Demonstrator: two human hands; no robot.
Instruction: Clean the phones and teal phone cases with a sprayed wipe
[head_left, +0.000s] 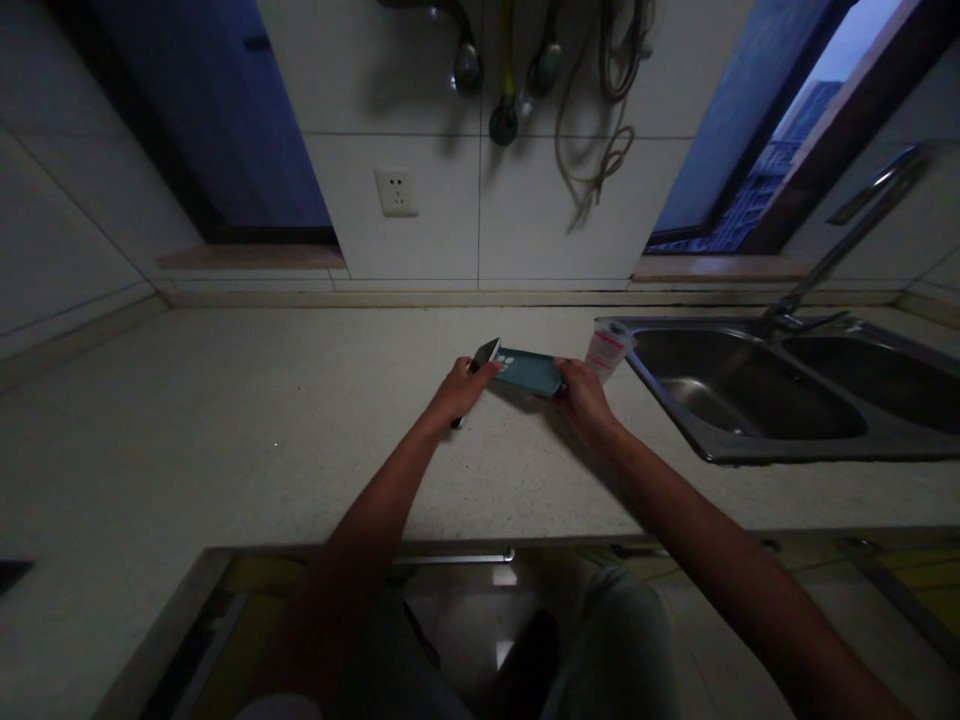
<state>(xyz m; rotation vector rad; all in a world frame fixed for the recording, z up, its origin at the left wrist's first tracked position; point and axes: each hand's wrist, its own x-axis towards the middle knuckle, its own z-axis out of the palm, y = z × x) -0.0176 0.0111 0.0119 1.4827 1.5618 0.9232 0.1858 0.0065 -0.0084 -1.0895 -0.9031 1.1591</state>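
Both my hands meet over the middle of the speckled countertop. My left hand is closed on a dark phone that tilts up and to the right. My right hand grips the right end of a teal phone case, which lies nearly level between the two hands. The phone's top edge touches the left end of the case. A white tube with a pink label lies just right of the case, beside the sink.
A steel double sink with a tall tap fills the right side. On the tiled back wall are a socket, hanging ladles and a coiled cord. Windows flank the wall. The counter's front edge runs below my arms.
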